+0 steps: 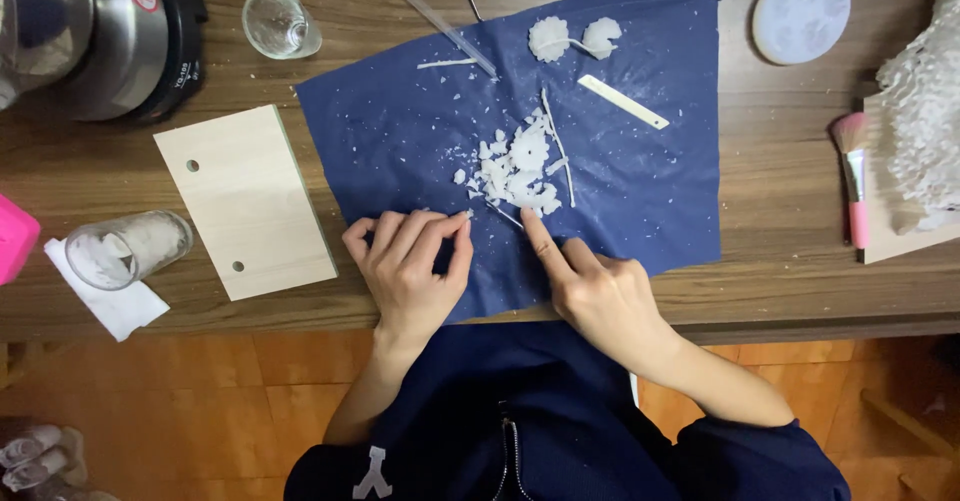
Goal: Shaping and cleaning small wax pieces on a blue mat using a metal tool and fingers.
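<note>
Pile of white wax flakes (520, 166) at centre of blue cloth (400, 131) on wooden table (780, 201); right hand (600, 296) forefinger extended to pile's edge, other fingers curled; left hand (410, 266) fingertips bunched, pinching a flake; pale wooden board (245, 201) leftward.

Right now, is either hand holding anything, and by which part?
Nothing is clearly held. The left hand rests on the blue sheet, fingertips pinched near tiny white flakes; the right hand points its index finger at the white flake pile.
</note>
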